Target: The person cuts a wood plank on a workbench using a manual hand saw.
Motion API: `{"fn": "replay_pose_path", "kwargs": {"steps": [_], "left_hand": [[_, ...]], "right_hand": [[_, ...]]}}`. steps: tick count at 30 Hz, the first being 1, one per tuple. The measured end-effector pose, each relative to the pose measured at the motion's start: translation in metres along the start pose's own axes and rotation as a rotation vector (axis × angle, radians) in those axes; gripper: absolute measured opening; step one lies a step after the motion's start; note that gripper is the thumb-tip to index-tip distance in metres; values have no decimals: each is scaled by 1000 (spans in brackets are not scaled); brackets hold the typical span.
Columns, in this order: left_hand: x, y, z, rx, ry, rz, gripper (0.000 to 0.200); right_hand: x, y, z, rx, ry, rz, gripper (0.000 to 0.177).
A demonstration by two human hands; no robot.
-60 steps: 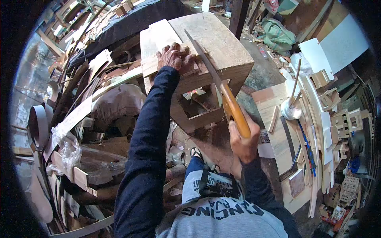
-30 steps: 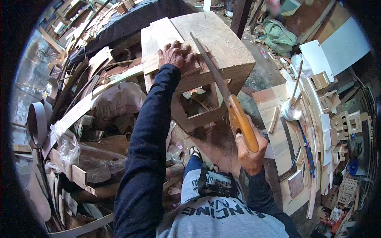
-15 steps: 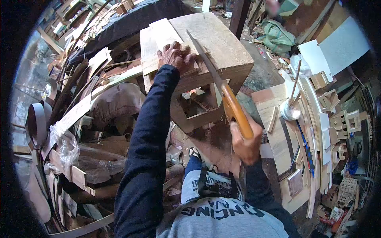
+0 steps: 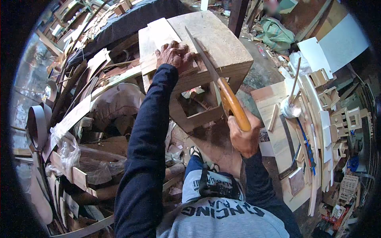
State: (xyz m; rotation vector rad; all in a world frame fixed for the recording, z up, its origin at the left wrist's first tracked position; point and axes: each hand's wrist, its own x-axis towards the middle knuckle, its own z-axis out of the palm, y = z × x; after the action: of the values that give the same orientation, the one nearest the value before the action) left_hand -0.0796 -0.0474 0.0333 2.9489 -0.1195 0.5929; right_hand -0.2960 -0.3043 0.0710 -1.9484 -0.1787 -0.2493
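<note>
- The left hand (image 4: 173, 55) bears down on a pale plank (image 4: 160, 31) that lies on the tabletop (image 4: 224, 39) of a low wooden stand. Its fingers (image 4: 183, 48) are bent and bunched close together, clamping the plank flat. Whether the thumb hooks over the edge cannot be told.
- The right hand (image 4: 245, 137) is closed around the orange handle of a hand saw (image 4: 217, 82), with the fingers wrapped tight on the grip.
- The saw blade runs up and away from the right fingers and passes just beside the left fingertips. Its toothed edge sits on the wood at the near edge of the tabletop.
- The plank stretches beyond the left fingers toward the far side of the tabletop, and its near end lies under the palm.
- Judged from this pose, the step in hand is a sawing stroke through the wood right beside the left fingers, with the blade pushed well forward.
- A clean stroke here calls for steady downward pressure from the left hand, a blade held in line with the cut, and left fingertips kept clear of the teeth.
- Right of the right hand lies a low board carrying a white cup (image 4: 289, 110) with a stick in it, and small wooden frames (image 4: 345, 119) stand beyond that.
- Left of the left arm lies a heap of scrap wood (image 4: 79, 83).
- Below the right hand, a sandalled foot (image 4: 195, 152) rests on the floor.
</note>
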Motion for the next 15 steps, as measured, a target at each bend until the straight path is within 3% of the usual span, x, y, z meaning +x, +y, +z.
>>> {"fn": "replay_pose_path", "kwargs": {"steps": [1, 2, 5, 6, 9, 15], "left_hand": [[0, 0, -1, -15, -45, -15, 46], [3, 1, -2, -31, -86, -33, 45], [1, 0, -6, -26, -153, -74, 45], [3, 2, -7, -18, -160, -76, 46], [1, 1, 2, 1, -18, -11, 47], [2, -8, 10, 3, 1, 5, 50]], "right_hand": [[-5, -4, -2, 19, 2, 4, 51], [-16, 7, -3, 18, 60, -124, 51], [-25, -13, -11, 74, 45, 66, 46], [-20, -12, -8, 26, 47, 37, 45], [7, 1, 3, -31, -27, 74, 51], [-19, -8, -9, 89, 42, 31, 43]]}}
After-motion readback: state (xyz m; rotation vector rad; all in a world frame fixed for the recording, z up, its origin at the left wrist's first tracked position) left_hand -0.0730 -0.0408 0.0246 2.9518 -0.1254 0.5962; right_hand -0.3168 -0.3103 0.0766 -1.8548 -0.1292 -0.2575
